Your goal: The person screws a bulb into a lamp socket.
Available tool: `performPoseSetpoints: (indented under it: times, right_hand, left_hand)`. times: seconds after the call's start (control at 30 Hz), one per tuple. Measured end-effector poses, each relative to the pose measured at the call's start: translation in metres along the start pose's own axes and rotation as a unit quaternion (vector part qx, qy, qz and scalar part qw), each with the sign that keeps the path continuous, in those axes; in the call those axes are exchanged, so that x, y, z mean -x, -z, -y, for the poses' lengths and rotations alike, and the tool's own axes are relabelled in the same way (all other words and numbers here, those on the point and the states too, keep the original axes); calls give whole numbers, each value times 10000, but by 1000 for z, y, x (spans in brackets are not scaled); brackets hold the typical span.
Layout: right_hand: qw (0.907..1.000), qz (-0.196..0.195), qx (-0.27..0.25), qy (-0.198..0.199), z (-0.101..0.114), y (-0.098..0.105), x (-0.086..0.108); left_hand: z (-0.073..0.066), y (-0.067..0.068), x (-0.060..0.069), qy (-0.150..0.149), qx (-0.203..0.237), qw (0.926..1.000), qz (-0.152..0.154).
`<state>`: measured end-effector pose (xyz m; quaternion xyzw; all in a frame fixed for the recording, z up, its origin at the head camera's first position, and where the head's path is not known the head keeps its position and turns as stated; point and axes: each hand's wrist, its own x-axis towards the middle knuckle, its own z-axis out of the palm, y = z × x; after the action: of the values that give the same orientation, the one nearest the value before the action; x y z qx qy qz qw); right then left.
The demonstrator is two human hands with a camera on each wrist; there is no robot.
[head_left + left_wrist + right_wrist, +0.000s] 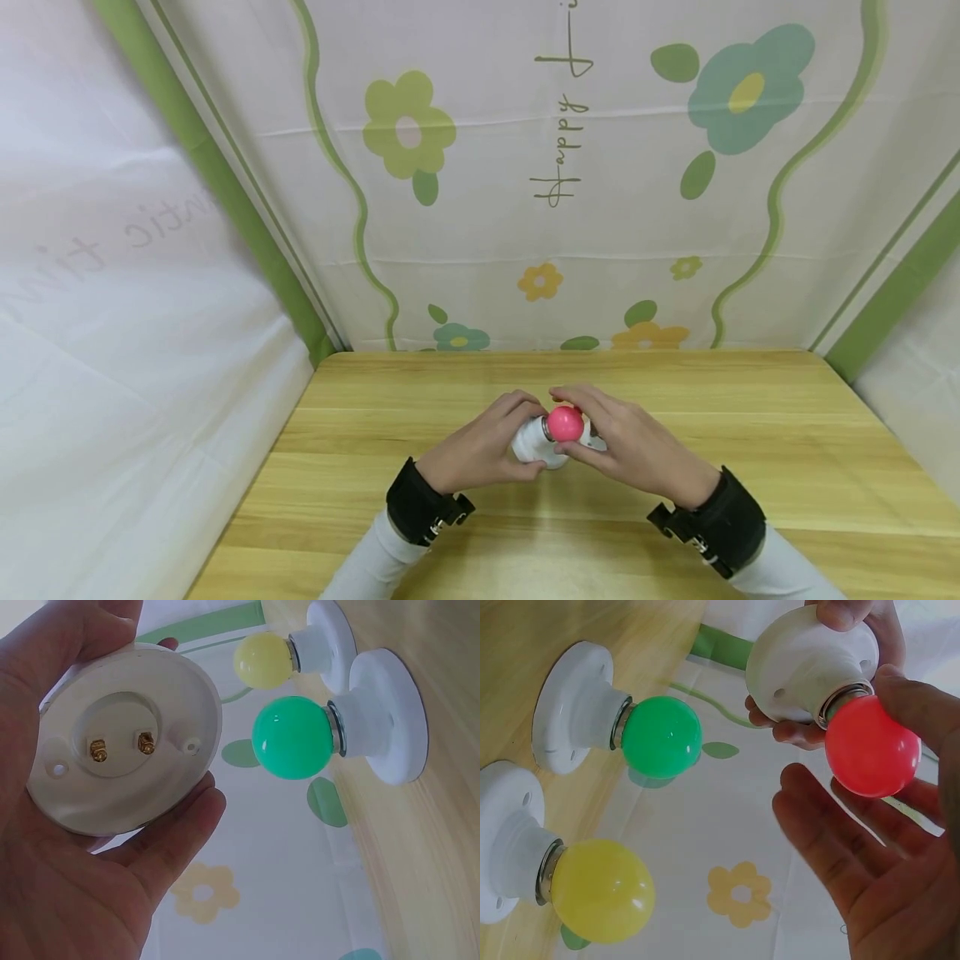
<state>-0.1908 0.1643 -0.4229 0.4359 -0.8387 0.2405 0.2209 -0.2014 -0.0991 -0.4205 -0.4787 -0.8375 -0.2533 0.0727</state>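
Observation:
My left hand (pixel 491 442) grips a white round lamp holder (pixel 176 686) by its rim. Two brass terminals show on its underside in the left wrist view. A red bulb (pixel 874 746) sits in the holder's socket, a strip of its metal cap visible. My right hand (pixel 630 442) is around the bulb, its thumb (pixel 922 705) touching it near the cap. In the right wrist view the fingers of that hand stretch out rather straight, two fingertips apart from the bulb. Contact of the fingers behind the bulb is hidden.
Two more white lamp holders stand on the wooden table (pixel 337 517), one with a green bulb (pixel 662 737), one with a yellow bulb (pixel 604 891). The hands mostly hide them from the head view. A flowered cloth (pixel 480 208) hangs behind the table's far edge.

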Motion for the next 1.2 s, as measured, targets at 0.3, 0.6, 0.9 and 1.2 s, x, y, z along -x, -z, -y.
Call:
performPoseSetpoints:
  times: [0.3,0.6,0.9,1.2]
  right_hand:
    - [9990,66,-355,267,1,1,-3]
    - [9990,75,-262,345,1,1,-3]
    - [9995,109,-113,284,1,2,-2]
    - [9999,102,-40,130,1,1,-1]
  left_hand:
    - [1,-1,0,27,-2,10000,13]
    - [0,-1,-1,-50,4,10000,-36]
    - [0,-1,0,7,15,10000,10]
    - [-1,-2,0,112,84,9998,103]
